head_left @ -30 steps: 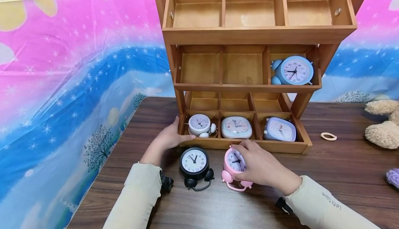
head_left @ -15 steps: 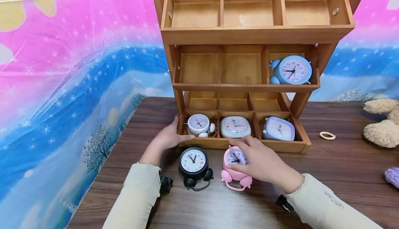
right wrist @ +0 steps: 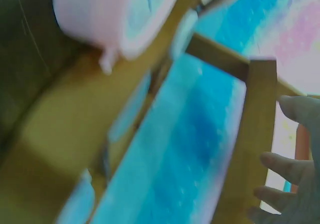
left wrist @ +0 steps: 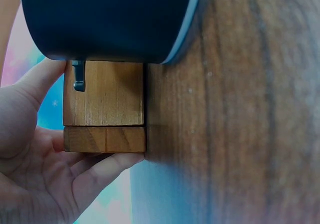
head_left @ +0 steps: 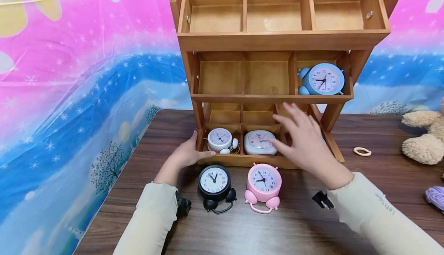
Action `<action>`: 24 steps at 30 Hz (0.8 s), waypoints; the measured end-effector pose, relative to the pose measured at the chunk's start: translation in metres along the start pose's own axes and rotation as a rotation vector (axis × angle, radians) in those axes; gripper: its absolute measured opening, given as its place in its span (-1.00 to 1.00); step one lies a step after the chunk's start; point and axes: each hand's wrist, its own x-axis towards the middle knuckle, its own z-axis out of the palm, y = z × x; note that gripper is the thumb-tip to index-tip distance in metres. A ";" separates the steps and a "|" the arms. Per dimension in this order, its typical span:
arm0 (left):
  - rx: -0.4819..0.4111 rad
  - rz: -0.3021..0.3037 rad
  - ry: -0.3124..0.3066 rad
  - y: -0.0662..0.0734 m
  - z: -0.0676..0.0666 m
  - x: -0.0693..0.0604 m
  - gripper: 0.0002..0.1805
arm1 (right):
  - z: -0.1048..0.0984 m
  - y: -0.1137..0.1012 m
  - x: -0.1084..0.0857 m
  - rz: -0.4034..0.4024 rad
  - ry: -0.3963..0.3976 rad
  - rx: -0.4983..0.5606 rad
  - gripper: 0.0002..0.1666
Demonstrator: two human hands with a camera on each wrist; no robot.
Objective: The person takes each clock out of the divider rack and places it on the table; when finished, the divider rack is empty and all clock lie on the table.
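Note:
My left hand grips the lower left corner of the wooden shelf; in the left wrist view its thumb and fingers go around the wood. My right hand is in the air before the bottom tier, fingers spread, holding nothing. It hides most of the clock in the right compartment. A pink twin-bell alarm clock and a black one lie face up on the table before the shelf. In the bottom tier sit a white twin-bell clock and a rounded white clock.
A light blue alarm clock lies sideways in the middle tier's right compartment. To the right on the dark wood table are a wooden ring, a fluffy beige toy and purple yarn. A patterned cloth hangs behind.
My right hand has let go of the pink alarm clock and risen up and to the right, its fingers spreading. The pink clock stays on the table. My left hand keeps its grip.

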 end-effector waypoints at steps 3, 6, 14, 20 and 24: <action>-0.006 0.003 -0.001 0.001 0.000 -0.001 0.21 | -0.015 0.003 0.007 0.021 0.044 -0.013 -0.26; -0.013 0.005 -0.001 0.001 -0.001 -0.002 0.21 | -0.028 0.004 0.011 0.032 0.073 -0.028 -0.28; -0.018 0.002 0.003 0.003 -0.004 -0.002 0.21 | -0.058 0.022 0.036 0.047 0.216 -0.054 -0.31; -0.014 -0.003 0.005 0.001 -0.002 -0.001 0.21 | -0.069 0.041 0.057 0.150 0.224 -0.102 -0.27; -0.012 -0.003 0.009 0.002 -0.001 -0.001 0.21 | -0.071 0.052 0.064 0.219 0.189 -0.113 -0.21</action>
